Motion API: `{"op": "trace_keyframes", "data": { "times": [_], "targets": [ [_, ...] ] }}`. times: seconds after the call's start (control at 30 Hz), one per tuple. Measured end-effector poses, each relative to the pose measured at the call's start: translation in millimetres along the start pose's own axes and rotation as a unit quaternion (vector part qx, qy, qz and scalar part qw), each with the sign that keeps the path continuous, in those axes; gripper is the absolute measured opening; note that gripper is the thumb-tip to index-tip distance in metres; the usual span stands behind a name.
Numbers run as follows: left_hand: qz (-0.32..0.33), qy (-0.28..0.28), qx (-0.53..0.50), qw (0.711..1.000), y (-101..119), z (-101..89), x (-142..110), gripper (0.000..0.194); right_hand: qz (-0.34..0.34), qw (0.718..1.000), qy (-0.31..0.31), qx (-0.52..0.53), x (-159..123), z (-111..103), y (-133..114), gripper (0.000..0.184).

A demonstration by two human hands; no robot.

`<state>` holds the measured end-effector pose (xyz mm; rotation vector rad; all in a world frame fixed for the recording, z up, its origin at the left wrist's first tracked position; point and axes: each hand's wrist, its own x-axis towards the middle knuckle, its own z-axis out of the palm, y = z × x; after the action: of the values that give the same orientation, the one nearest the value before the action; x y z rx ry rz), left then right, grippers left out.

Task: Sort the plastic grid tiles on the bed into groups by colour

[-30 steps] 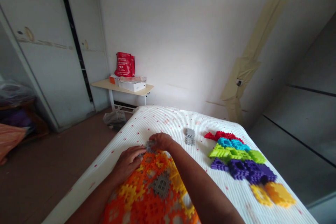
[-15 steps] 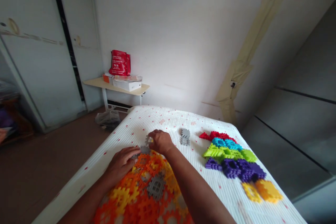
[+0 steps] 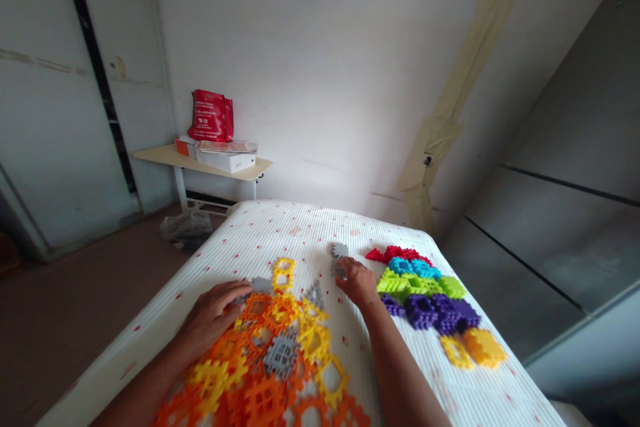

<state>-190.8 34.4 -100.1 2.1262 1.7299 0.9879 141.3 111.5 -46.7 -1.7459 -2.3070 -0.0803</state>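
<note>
My right hand has its fingers closed at the near end of two small grey stacks, over a grey interlocking plastic tile that is mostly hidden under them. Just beyond it lies a solid grey tile. My left hand rests with stretched fingers at the left edge of a loose heap of orange tiles. A grey tile lies by its fingertips. Yellow tiles and a grey window tile lie among the orange ones. At the heap's far end is a yellow frame piece.
Sorted tiles stand in rows on the right: red, blue, green, purple and amber. They lie on a white dotted bed cover. Behind is a small table with a red bag.
My right hand has carried a grey window tile from the heap's far end rightward to the grey stacks. The yellow frame piece there is now uncovered. My left hand stays by the heap.
</note>
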Motion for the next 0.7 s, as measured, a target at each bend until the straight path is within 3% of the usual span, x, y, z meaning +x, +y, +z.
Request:
{"op": "trace_keyframes", "data": {
  "times": [0.23,0.37,0.53,0.7],
  "targets": [
    [0.004,-0.001,-0.004,1.0,-13,5.7,-1,0.036,0.044,0.999,0.021,-0.001,0,8,1,0.03],
    [0.003,-0.003,-0.007,1.0,-14,6.3,-2,0.036,0.118,0.992,0.038,0.004,-3,9,-4,0.025],
    [-0.001,-0.002,-0.011,1.0,-11,4.4,0,0.037,0.177,0.983,0.054,0.009,-4,11,-21,0.042],
    [-0.003,-0.004,-0.009,1.0,-7,1.7,1,0.036,0.196,0.979,0.057,0.001,1,18,-30,0.043]
  ]
}}
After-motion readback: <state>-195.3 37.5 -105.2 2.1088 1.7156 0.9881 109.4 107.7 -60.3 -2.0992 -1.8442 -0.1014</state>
